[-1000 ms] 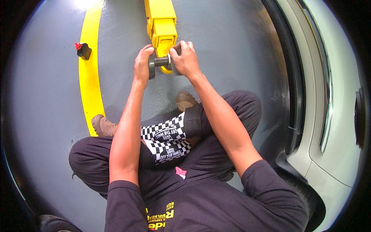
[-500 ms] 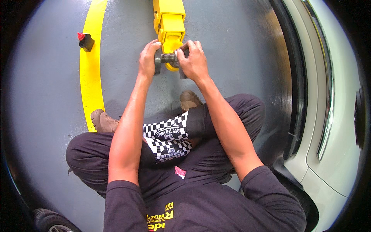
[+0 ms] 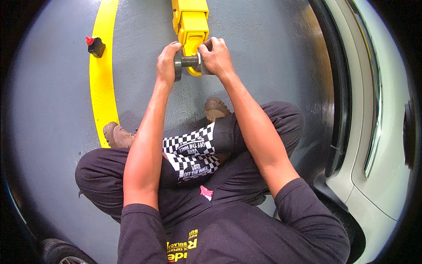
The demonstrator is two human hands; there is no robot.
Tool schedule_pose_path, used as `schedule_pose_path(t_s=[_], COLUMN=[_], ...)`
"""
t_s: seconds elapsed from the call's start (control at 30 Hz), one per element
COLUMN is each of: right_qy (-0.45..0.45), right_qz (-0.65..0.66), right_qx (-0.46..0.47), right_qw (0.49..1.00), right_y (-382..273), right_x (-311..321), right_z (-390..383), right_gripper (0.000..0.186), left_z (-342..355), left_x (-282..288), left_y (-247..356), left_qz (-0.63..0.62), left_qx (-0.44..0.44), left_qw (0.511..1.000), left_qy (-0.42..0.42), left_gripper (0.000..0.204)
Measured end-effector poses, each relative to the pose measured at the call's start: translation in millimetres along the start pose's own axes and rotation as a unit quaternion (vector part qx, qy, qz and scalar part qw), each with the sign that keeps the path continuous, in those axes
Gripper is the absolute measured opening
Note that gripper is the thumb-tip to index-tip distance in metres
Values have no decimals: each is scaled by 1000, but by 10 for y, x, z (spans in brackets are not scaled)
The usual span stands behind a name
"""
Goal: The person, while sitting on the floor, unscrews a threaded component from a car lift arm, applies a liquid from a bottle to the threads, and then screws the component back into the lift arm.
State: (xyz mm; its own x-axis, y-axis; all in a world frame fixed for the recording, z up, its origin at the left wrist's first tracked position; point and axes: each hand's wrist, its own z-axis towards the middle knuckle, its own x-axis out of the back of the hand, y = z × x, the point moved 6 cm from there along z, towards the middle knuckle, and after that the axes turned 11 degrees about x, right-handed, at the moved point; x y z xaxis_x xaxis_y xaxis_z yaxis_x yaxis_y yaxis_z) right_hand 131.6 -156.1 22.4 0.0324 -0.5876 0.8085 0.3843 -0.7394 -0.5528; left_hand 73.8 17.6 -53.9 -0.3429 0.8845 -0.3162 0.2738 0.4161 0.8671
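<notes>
Fingers of the right hand had shifted since half a second before: the dark plate they gripped, whose corner had hung lower beneath that hand, had turned so that less of it hung down. Both hands sat a little higher in the picture, but so did the floor, the knees and the yellow lift arm, so most of that rise belonged to the view. Measured against the arm's rounded end, the threaded piece had hardly moved; it appeared just in front of that end, lying crosswise between the two hands.

Left hand remained closed around the outer side of the black disc at the threaded piece's left end, its thumb side near the top of the rim; how the hidden fingers lay could not be told. On the right, thumb and bent fingers were drawn together on the plate, beside a pale ring at that end of the thread. Whether plate and thread touched could not be made out.

Unchanged were the dark bottle with its red cap on the yellow stripe, the crossed legs, and the pale car on the right.
</notes>
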Motion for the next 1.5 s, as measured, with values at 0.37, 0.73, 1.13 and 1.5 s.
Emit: schedule_pose_path(t_s=[0.37,0.73,1.13,1.5], right_qy=[18,-32,-23,-9], right_qz=[1,-99,30,-32], right_qx=[14,-18,-20,-16], right_qw=[1000,994,999,999], right_y=[-93,-40,-142,-120], right_x=[32,881,221,277], right_z=[-45,-97,-90,-114], right_gripper=[31,25,31,29], left_z=[-7,-12,-142,-221], left_x=[40,99,-1,-77], left_y=[24,6,84,119], left_qz=[-17,10,-14,-7], left_qx=[3,14,17,-102], left_qw=[1000,999,1000,994], left_qy=[19,29,9,-46], left_gripper=[52,52,69,72])
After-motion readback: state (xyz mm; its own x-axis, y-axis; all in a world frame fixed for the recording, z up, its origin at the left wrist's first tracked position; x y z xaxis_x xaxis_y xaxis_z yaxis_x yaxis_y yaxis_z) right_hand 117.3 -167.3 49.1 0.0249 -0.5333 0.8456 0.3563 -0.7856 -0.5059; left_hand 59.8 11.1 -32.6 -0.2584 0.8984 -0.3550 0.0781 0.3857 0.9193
